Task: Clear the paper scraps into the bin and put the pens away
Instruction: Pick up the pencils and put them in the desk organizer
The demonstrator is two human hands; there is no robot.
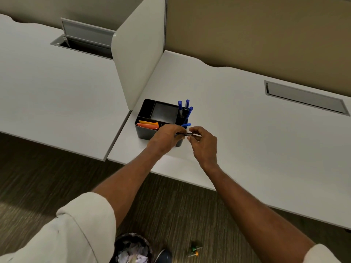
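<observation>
A black desk organiser (150,132) stands on the white desk near its front edge. Several blue-capped pens (185,109) stand upright in its right compartment. Orange and yellow paper notes (148,124) lie in its front left compartment. My left hand (167,138) and my right hand (204,144) meet just in front of the organiser, both pinching one thin dark pen (187,134) held level between them. Another blue-capped pen (186,125) pokes out behind my left fingers. On the floor below, a dark bin (121,242) holds crumpled white paper scraps (133,253).
A white divider panel (138,54) stands left of the organiser. Cable hatches are set into the desk at the right (303,97) and on the neighbouring desk (83,40). Small green and orange items (194,250) lie on the carpet beside a dark shoe (164,257).
</observation>
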